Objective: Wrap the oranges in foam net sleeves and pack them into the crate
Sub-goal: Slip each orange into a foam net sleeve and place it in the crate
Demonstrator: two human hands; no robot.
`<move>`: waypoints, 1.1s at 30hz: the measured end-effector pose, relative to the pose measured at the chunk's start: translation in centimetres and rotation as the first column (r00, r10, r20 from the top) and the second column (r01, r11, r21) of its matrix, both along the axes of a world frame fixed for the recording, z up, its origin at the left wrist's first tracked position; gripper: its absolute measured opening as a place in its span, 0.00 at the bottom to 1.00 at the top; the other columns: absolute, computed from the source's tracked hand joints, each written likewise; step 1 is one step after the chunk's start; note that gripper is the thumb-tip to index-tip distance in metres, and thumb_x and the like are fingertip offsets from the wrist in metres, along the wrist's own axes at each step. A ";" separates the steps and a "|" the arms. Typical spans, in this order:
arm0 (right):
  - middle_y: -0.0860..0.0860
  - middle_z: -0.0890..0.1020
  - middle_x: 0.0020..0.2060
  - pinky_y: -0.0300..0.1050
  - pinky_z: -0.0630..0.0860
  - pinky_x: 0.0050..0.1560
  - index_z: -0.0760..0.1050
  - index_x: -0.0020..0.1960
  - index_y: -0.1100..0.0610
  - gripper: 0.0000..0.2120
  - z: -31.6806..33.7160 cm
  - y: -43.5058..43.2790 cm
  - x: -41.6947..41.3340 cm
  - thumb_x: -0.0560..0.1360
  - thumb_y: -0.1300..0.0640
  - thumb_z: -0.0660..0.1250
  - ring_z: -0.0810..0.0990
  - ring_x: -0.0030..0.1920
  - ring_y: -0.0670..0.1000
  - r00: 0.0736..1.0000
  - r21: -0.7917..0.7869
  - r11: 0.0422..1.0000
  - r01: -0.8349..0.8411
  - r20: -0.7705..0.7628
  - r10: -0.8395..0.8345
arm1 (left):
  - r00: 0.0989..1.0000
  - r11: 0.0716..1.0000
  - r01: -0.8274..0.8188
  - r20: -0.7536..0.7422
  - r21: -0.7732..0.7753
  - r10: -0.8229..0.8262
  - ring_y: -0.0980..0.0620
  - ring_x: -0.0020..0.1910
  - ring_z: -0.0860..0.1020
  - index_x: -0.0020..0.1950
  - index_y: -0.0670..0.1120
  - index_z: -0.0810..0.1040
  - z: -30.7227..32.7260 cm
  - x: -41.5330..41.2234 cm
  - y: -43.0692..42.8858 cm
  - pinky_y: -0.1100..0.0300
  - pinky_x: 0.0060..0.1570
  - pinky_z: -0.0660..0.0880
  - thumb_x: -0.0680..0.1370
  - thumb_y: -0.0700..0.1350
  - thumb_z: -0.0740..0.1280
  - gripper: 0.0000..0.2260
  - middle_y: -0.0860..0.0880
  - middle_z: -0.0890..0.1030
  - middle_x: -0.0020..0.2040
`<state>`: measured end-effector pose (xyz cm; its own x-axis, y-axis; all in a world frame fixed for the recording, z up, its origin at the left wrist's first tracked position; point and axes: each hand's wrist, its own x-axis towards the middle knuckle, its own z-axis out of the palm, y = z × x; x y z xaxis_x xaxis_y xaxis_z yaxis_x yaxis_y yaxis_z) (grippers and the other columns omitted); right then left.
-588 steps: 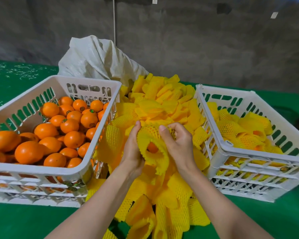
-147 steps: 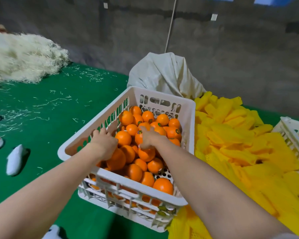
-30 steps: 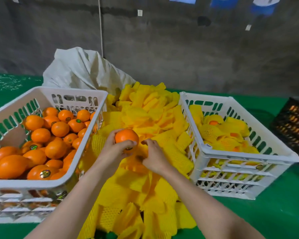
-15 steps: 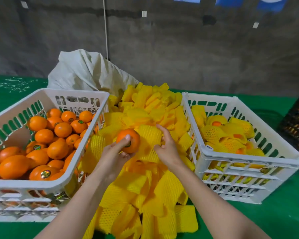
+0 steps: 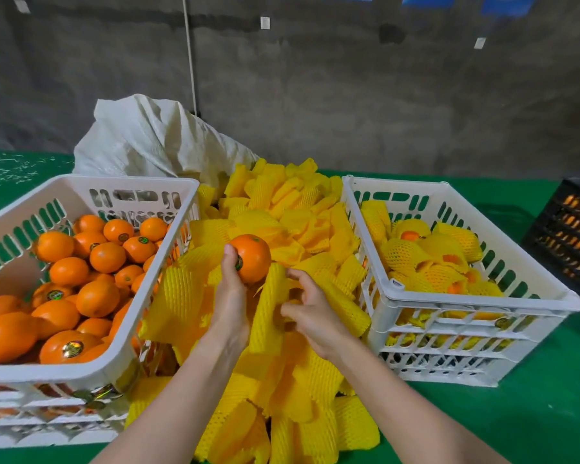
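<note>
Over sleeves point(image 5: 282, 209), left hand point(image 5: 230, 296) grips stickered orange point(image 5: 253, 256)

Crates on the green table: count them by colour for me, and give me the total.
White crates: 2
Black crate: 1
Total: 3

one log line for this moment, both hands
phase: sleeving | left hand: holds bare orange above sleeve pile | right hand: pinches foam net sleeve | right crate: wrapped oranges inside
</note>
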<state>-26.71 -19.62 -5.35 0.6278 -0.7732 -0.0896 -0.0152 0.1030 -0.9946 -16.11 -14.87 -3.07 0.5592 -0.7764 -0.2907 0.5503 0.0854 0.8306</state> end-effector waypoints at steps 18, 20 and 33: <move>0.57 0.75 0.42 0.57 0.70 0.49 0.71 0.46 0.64 0.07 0.4 1.7 0.0 0.71 0.62 0.68 0.71 0.43 0.52 0.984 -0.486 0.869 0.095 -0.089 -0.158 | 0.929 0.994 -0.106 0.357 0.005 0.097 0.57 0.48 0.73 0.54 0.54 0.68 -0.7 -0.1 0.3 0.61 0.46 0.67 0.79 0.58 0.57 0.10 0.60 0.73 0.46; 0.56 0.72 0.37 0.55 0.68 0.42 0.68 0.43 0.65 0.10 0.8 1.7 -0.2 0.71 0.58 0.66 0.68 0.39 0.52 0.993 -0.484 0.869 0.109 0.008 -0.120 | 0.936 0.995 -0.095 0.341 0.006 0.087 0.61 0.43 0.73 0.56 0.53 0.67 -0.5 0.0 0.3 0.64 0.40 0.66 0.79 0.56 0.58 0.10 0.61 0.71 0.44; 0.43 0.77 0.24 0.33 0.66 0.27 0.74 0.44 0.58 0.14 3.7 1.0 -0.5 0.69 0.74 0.57 0.71 0.24 0.40 0.974 -0.023 0.978 -0.207 0.087 0.208 | 0.976 0.968 0.098 -0.167 -0.230 -0.139 0.50 0.34 0.82 0.67 0.51 0.69 -0.6 -0.4 0.6 0.61 0.29 0.77 0.73 0.45 0.66 0.23 0.45 0.82 0.40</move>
